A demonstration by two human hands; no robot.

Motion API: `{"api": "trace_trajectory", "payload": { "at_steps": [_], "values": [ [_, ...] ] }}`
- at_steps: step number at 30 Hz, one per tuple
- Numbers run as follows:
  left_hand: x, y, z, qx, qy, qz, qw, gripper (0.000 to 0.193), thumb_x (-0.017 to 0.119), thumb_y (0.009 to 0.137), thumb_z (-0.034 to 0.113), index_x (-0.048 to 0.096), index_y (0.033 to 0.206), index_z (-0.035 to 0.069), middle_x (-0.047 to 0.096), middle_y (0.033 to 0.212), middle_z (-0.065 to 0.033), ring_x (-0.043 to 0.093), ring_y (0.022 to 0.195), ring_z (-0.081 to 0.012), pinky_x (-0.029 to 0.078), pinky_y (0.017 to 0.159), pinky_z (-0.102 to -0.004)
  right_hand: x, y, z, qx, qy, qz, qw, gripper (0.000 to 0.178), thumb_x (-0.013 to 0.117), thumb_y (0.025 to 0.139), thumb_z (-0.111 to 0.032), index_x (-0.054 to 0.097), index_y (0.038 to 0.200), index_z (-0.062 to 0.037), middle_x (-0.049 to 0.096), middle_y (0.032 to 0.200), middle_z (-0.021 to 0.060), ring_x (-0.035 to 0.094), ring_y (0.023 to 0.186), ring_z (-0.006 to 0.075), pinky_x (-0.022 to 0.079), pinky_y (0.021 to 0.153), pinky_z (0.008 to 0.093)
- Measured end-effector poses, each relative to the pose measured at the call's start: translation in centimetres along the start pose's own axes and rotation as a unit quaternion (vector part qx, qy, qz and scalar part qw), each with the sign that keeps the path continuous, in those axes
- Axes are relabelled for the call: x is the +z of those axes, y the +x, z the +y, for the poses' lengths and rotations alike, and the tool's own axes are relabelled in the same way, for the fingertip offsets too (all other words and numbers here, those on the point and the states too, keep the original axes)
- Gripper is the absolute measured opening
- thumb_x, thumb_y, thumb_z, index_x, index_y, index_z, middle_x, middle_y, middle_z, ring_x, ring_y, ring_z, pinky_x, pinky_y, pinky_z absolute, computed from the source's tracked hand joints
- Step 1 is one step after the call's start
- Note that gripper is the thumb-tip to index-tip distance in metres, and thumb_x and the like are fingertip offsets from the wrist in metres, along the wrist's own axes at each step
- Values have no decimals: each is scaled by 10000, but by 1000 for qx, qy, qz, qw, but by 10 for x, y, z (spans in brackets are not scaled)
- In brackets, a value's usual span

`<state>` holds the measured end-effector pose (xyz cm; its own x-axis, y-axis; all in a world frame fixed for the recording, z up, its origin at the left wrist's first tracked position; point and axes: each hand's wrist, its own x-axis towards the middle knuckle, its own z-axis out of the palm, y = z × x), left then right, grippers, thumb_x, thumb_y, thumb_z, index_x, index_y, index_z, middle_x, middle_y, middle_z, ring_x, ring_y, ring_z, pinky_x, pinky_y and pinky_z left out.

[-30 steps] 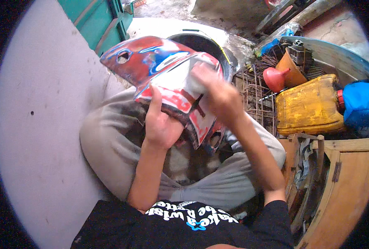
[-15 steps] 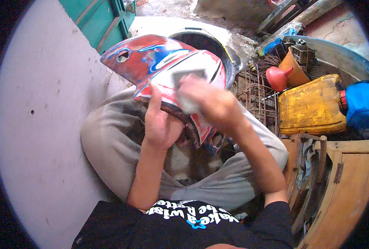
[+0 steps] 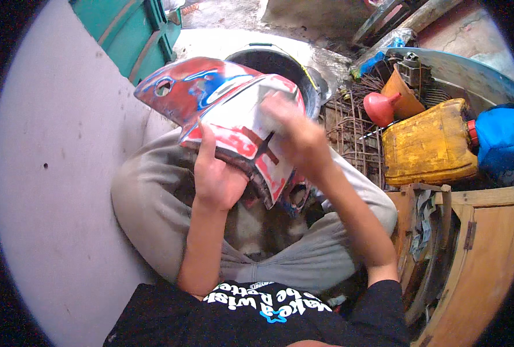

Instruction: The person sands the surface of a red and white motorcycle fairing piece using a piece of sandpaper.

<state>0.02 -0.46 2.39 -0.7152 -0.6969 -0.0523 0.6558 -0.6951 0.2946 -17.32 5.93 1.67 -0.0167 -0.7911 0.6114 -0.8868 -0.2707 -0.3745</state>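
Motorcycle-type body panel (image 3: 228,105), patched red, white and blue, sits tilted above the person's lap, between the bent knees in grey trousers (image 3: 150,191). Left hand (image 3: 219,184) steadies its near edge — thumb up against the painted face, the other fingers curled underneath and mostly hidden by the panel, so the edge is pinched between them. Right hand (image 3: 294,130) is on the white area at the panel's right side, fingers bent and bunched over a grey pad (image 3: 264,92); hand and pad are motion-blurred, so I can't make out each finger from here. Two dark brown-and-black marks show on the panel between the hands. Just past the panel, partly covered by it, is a black bucket (image 3: 271,59). Off to the right: rusty wire mesh (image 3: 349,136), red funnel (image 3: 381,109), scuffed yellow jerrycan (image 3: 430,144) with a blue plastic container (image 3: 503,139) next to it, and a wooden cabinet door (image 3: 491,266) nearer the person. Left side — pale wall (image 3: 54,191), green metal door (image 3: 127,37) beyond.
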Motion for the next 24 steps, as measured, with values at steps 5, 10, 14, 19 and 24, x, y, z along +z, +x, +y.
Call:
{"api": "trace_trajectory", "payload": {
  "at_steps": [5, 10, 14, 19, 24],
  "values": [
    [-16, 4, -3, -9, 10, -46, 999, 632, 393, 1043, 500, 376, 1446, 14, 517, 1416, -164, 498, 1312, -322, 346, 1145, -499, -15, 5, -8, -81, -37, -32, 996, 353, 582, 889, -51, 637, 1237, -35, 665, 1260, 168, 648, 1178, 295, 526, 997, 400],
    [3, -1, 1, -14, 16, 5, 1000, 624, 392, 1044, 498, 386, 1446, 20, 532, 1397, -157, 497, 1315, -318, 369, 1127, -497, -3, 5, 12, 25, -28, 11, 999, 409, 536, 864, 41, 606, 1264, -9, 616, 1314, 200, 611, 1221, 318, 499, 1031, 397],
    [-17, 0, 5, -41, -45, -83, 995, 617, 389, 1044, 504, 410, 1436, 28, 545, 1384, -154, 502, 1307, -323, 372, 1125, -483, -6, 5, -28, -130, -5, -59, 990, 468, 609, 821, -5, 602, 1287, -42, 652, 1286, 147, 628, 1210, 280, 513, 1025, 392],
    [-3, 0, -2, -34, -23, -53, 998, 591, 381, 1051, 489, 427, 1420, 30, 556, 1369, -149, 509, 1305, -307, 381, 1113, -472, -17, 13, 32, 140, 8, -10, 990, 457, 588, 834, 34, 590, 1286, -33, 640, 1274, 200, 641, 1169, 336, 523, 991, 383],
    [-12, -1, 10, -53, -53, -92, 993, 632, 424, 1034, 500, 393, 1445, 21, 530, 1401, -155, 492, 1320, -319, 356, 1130, -512, 0, 9, -21, -137, -14, -40, 990, 431, 627, 824, -17, 627, 1253, -55, 655, 1270, 170, 647, 1178, 272, 528, 1003, 384]
  ]
}}
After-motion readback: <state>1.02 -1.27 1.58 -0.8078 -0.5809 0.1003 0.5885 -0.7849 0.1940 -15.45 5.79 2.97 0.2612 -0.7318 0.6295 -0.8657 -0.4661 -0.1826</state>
